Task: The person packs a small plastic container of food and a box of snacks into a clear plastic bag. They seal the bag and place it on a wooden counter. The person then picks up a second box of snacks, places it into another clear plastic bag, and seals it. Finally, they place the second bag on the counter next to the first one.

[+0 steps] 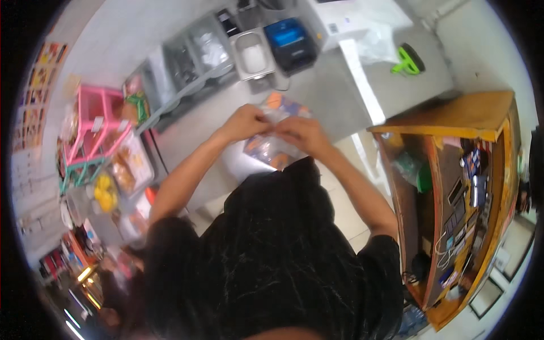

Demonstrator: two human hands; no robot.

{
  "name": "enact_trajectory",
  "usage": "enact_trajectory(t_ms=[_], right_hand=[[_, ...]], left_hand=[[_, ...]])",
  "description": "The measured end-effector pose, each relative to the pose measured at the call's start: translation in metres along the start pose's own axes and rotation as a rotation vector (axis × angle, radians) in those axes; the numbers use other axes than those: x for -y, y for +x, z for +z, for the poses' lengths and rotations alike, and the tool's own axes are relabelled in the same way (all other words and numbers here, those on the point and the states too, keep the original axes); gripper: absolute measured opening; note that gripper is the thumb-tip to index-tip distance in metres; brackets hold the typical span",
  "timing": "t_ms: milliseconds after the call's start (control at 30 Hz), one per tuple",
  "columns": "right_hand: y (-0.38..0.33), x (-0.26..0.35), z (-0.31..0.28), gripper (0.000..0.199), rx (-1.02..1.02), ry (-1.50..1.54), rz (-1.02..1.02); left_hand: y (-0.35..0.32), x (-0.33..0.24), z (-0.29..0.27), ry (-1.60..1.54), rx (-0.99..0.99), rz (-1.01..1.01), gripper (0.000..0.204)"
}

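A clear plastic bag with purple and orange patterning (pixel 260 148) is in front of me at the near edge of the steel counter (pixel 328 85). My left hand (pixel 247 122) pinches it from the left, near its middle. From the other side my right hand (pixel 301 134) grips the same bag, with fingers closed close to those of the left. Part of the bag shows above the hands and part below them, nearer my black shirt. What lies inside it is too blurred to make out.
Behind the bag stand a metal container (pixel 251 55), a black and blue device (pixel 289 44) and a grey divided bin (pixel 187 68). A white paper strip (pixel 362 82) hangs over the counter. A green-handled tool (pixel 407 61) lies farther right. Pink racks (pixel 96 122) stand left, a wooden cabinet (pixel 442 116) right.
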State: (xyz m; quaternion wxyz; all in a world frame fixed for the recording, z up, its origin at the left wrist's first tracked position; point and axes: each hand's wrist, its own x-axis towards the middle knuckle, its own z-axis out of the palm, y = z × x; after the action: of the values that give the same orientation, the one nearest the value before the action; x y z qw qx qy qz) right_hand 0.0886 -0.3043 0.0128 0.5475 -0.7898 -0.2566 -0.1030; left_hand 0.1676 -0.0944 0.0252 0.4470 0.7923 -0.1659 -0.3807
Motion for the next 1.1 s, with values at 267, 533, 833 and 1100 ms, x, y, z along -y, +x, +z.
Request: enact_trajectory(t_ms=[267,533,833,1100], right_hand=[[0.003,0.011,-0.003,0.015,-0.009,-0.186,-0.015],[-0.002,0.017,-0.011,0.03,0.092,-0.423,-0.156],[0.003,0.018,-0.016,0.033,0.126,-0.423,-0.18],[0.002,0.011,-0.018,0.031,0.177,-0.428,-0.212]], left_hand=[[0.001,0.013,0.013,-0.168,-0.028,0.041,0.025],[-0.004,0.005,0.015,-0.206,-0.06,0.069,0.028],[-0.011,-0.003,0.017,-0.223,-0.084,0.014,0.028],[-0.013,-0.006,0.018,-0.186,-0.093,-0.023,0.029]])
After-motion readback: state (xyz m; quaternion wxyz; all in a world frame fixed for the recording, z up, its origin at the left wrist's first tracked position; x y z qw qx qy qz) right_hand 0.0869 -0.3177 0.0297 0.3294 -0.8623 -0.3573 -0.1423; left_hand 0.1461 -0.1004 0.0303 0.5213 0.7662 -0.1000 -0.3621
